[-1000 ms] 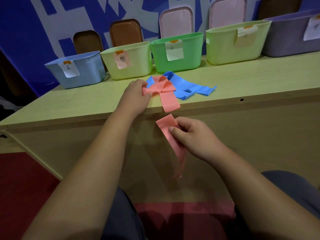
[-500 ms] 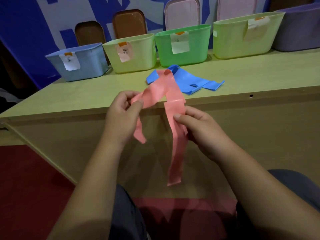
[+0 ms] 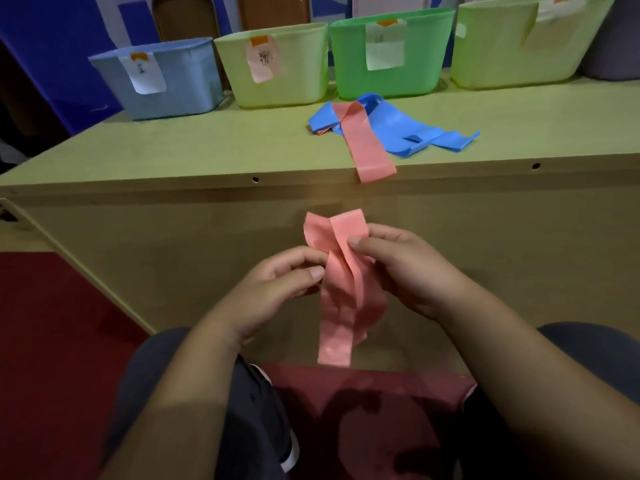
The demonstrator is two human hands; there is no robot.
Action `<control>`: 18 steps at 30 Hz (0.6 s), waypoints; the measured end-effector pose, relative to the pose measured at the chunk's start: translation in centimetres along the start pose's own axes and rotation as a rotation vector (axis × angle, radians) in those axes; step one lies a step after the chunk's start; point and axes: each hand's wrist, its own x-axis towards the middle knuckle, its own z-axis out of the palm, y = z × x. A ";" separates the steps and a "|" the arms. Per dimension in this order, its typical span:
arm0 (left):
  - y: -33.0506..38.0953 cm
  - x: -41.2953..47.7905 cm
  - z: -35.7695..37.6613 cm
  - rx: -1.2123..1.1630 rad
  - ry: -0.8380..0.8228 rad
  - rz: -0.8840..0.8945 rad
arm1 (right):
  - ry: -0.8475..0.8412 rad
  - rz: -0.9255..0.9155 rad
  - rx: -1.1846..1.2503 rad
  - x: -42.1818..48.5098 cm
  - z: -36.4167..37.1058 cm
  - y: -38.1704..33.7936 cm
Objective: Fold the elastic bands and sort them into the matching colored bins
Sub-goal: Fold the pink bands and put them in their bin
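A pink elastic band hangs doubled in front of the table's side panel, below the table edge. My left hand pinches its left side and my right hand pinches its upper right fold. A second pink band lies on the table with its end over the front edge. It rests across a pile of blue bands. Behind stand a blue bin, a pale green bin with a pink label, a green bin and another pale green bin.
The wooden table top runs across the view, its front edge at mid height. A grey-purple bin sits at the far right. My knees in dark trousers are below the hands, above a red floor.
Both hands pulled the pink band off the table pile and brought it down and toward me, its ends gathered together. The other pink band stayed on the blue pile.
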 end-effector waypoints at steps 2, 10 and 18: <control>-0.3 0.1 -0.1 0.015 0.006 0.009 | -0.015 0.028 -0.015 0.1 0.1 0.4; -1.5 1.0 -0.5 0.122 0.101 -0.071 | 0.042 0.029 0.013 1.0 -0.4 1.2; -2.5 2.9 0.2 -0.187 0.262 -0.144 | 0.061 0.041 -0.074 1.1 -1.3 1.4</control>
